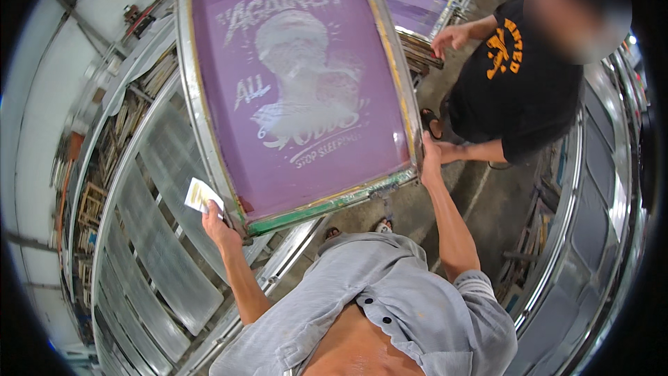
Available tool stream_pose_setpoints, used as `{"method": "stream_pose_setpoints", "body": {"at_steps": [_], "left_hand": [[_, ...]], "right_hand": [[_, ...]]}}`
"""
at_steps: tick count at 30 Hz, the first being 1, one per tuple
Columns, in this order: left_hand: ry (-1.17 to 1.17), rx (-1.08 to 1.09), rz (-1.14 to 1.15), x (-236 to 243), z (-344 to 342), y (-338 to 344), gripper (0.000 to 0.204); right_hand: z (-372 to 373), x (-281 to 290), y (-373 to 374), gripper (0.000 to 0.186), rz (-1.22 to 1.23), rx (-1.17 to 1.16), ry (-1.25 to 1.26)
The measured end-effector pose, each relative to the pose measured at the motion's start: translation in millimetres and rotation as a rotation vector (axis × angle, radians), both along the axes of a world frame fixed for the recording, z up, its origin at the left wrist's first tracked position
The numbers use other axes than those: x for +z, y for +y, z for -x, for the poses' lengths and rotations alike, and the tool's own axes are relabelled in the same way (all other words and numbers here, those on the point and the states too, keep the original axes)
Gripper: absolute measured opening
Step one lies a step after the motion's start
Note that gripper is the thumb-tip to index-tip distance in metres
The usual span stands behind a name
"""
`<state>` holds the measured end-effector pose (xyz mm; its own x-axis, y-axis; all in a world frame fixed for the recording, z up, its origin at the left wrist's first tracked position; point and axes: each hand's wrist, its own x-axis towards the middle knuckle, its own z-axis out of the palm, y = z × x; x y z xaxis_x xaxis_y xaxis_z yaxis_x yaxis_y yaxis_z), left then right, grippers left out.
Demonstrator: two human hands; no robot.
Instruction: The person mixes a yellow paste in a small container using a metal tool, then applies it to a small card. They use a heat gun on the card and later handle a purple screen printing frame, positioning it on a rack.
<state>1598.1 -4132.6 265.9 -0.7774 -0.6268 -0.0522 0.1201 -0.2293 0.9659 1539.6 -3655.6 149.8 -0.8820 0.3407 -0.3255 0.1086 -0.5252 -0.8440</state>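
Note:
A silk-screen printing frame [321, 213] with purple mesh and a pale figure with lettering is held up in front of me, tilted. My right hand [431, 160] grips its right side near the lower corner. At the lower left corner, my left hand [221, 228] is closed with a white piece of paper or cloth [202, 196], marked yellow, pinched under the thumb. That hand lies against the frame's edge; whether its fingers also wrap the frame is hidden.
A co-worker in a black shirt [522, 90] stands at the right, one hand [451, 42] beside the frame and one forearm near my right hand. Long metal racks with panels [174, 271] run along the left, and another rack [584, 230] along the right. Another purple screen [410, 7] lies beyond.

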Motion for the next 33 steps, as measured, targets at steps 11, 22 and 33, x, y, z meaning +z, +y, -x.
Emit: {"method": "stream_pose_setpoints", "body": {"at_steps": [11,22,33], "left_hand": [[0.077,-0.013,0.033,2,3,-6,0.031],[0.195,-0.103,-0.024,3,-4,-5,0.025],[0.385,-0.347,-0.200,5,-45,1,0.031]], "right_hand": [[-9,-28,-7,0.047,0.101,0.099,0.283],[-26,-23,-23,0.056,-0.438,-0.085,0.036],[-259,-109,-208,0.054,-0.966,-0.120,-0.147]]}}
